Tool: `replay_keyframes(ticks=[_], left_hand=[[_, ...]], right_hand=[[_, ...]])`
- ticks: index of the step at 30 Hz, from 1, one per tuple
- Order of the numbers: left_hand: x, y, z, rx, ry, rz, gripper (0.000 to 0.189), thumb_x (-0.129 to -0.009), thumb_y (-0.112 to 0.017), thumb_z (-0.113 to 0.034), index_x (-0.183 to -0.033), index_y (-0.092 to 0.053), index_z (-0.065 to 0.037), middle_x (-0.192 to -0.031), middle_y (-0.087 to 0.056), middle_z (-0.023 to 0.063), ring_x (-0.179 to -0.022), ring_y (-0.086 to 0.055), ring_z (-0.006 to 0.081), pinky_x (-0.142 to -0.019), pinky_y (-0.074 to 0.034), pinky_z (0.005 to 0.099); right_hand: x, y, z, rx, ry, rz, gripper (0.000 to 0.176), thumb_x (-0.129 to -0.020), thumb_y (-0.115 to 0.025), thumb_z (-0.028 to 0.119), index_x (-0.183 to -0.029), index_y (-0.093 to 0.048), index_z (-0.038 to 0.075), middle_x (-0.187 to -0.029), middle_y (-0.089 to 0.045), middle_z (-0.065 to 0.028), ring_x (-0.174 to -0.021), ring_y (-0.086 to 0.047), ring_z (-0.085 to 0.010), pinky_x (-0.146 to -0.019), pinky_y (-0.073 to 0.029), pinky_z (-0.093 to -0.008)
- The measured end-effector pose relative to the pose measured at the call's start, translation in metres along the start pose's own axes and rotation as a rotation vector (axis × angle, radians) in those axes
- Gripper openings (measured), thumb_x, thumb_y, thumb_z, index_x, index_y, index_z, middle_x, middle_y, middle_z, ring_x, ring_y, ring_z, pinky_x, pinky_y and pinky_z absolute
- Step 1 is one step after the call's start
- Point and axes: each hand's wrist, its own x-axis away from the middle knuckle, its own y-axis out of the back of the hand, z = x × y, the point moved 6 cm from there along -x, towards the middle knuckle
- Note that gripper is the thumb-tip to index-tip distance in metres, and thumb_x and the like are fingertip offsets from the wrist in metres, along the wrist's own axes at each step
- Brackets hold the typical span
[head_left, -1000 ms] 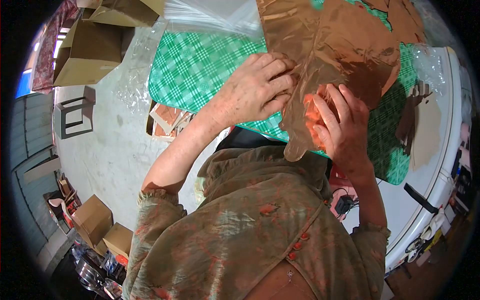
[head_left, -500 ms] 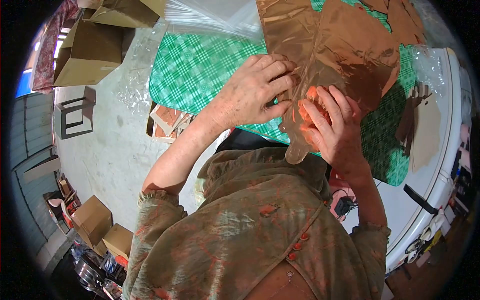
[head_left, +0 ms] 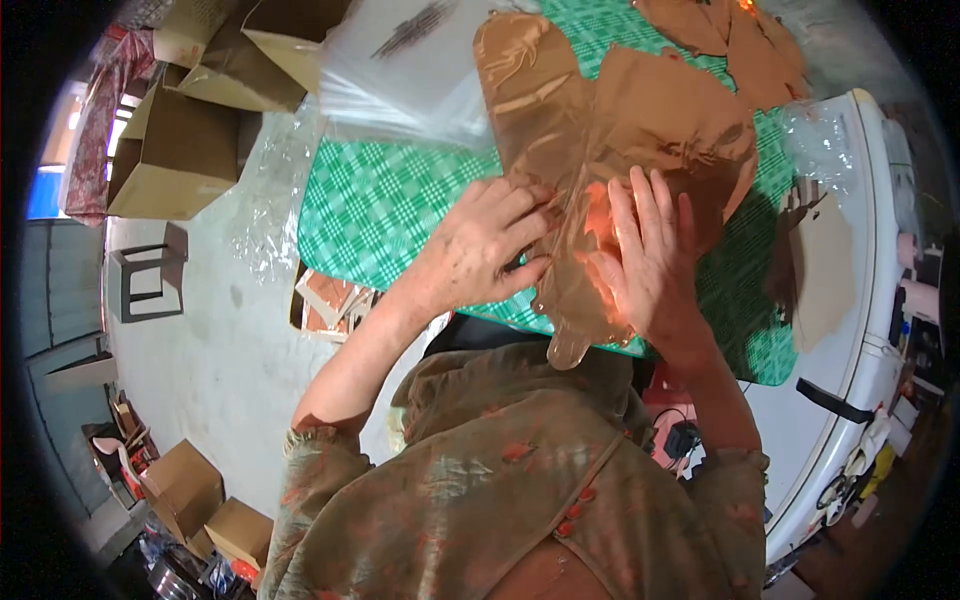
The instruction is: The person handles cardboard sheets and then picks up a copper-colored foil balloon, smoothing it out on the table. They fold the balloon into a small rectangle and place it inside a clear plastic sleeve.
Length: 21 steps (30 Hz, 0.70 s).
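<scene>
A flat copper-coloured foil balloon lies on the green checked cloth, creased along its middle. Its rounded tab hangs over the near edge. My left hand is at the balloon's left side, fingers curled onto the foil with the tips partly hidden in its folds. Lying on the lower right part of the foil is my right hand, with its fingers stretched out. Bright orange reflections show on the foil beside the right fingers.
Clear plastic sleeves lie at the table's back left. More copper foil pieces are at the back right. Flat cardboard rests on a white surface at right. Open cardboard boxes and a grey stool stand at left.
The view has shifted, showing more of the far table. My right hand has gone from curled fingers on the foil to flatter, straighter ones. The left hand stays at the balloon's left side.
</scene>
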Motion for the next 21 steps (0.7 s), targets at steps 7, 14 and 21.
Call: replay_keyframes(ticks=[7, 14, 21], left_hand=[[-0.002, 0.003, -0.003, 0.01, 0.014, 0.008, 0.047, -0.075, -0.081, -0.019, -0.119, -0.069, -0.006, -0.129, -0.064, 0.0106, -0.122, -0.059, 0.0322, -0.103, -0.047, 0.0455], [-0.002, 0.001, -0.002, 0.01, 0.028, 0.04, 0.047, -0.081, -0.08, -0.021, -0.125, -0.069, -0.007, -0.129, -0.063, 0.0121, -0.127, -0.057, 0.0337, -0.104, -0.047, 0.0468], [-0.001, -0.002, 0.0, 0.006, 0.028, 0.063, 0.05, -0.08, -0.08, -0.022, -0.126, -0.068, -0.008, -0.131, -0.062, 0.0124, -0.127, -0.057, 0.0336, -0.104, -0.047, 0.0467]], right_hand=[[-0.02, -0.019, -0.017, 0.104, -0.009, -0.026, 0.081, -0.092, -0.071, 0.046, -0.156, -0.043, 0.004, -0.163, -0.039, -0.0169, -0.153, -0.033, -0.0346, -0.122, -0.025, -0.0582], [-0.023, -0.028, -0.013, 0.028, -0.024, 0.011, 0.074, -0.097, -0.065, 0.043, -0.158, -0.041, 0.007, -0.165, -0.036, -0.0157, -0.155, -0.028, -0.0359, -0.124, -0.021, -0.0617], [-0.021, -0.035, -0.011, -0.021, -0.045, 0.027, 0.072, -0.099, -0.064, 0.041, -0.159, -0.039, 0.01, -0.167, -0.033, -0.0169, -0.156, -0.025, -0.0373, -0.123, -0.019, -0.0638]])
